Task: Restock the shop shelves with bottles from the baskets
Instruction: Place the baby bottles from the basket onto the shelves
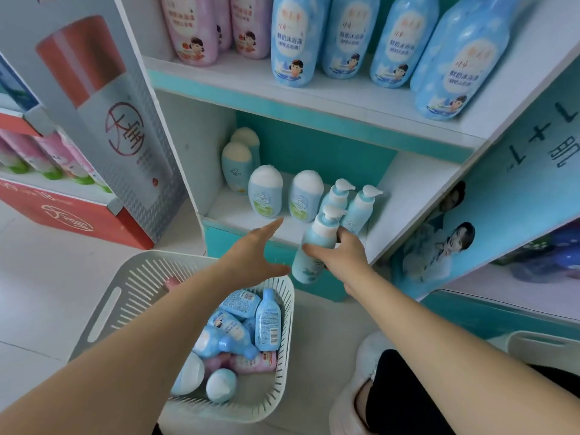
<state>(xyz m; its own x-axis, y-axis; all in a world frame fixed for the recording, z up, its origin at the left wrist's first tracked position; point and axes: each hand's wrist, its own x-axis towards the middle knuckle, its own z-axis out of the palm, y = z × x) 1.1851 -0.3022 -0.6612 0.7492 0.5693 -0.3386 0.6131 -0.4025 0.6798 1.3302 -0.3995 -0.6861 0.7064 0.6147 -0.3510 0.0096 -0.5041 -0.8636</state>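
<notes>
We find the right hand [345, 255] gripping a pump bottle [306, 268], tilted at the front edge of the lower shelf [403, 196], not yet set down; the left hand [251, 249] is straight-fingered, holding nothing. Six bottles [265, 196] stand there (room remains); the basket [103, 306] holds many more, so we judge much is left.

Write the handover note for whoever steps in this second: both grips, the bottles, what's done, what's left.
Right grip: holds a blue pump bottle, tilted, at the lower shelf's front edge, not yet set down.
Left grip: open, empty, stretched flat toward that shelf.
Done: two pump bottles and four white-capped bottles stand on the lower shelf; the upper shelf carries big blue bottles and pink bottles.
Left: stand the held bottle, likely beside the pumps, then empty the white basket, which holds several bottles. Second basket at right: contents hidden.
</notes>
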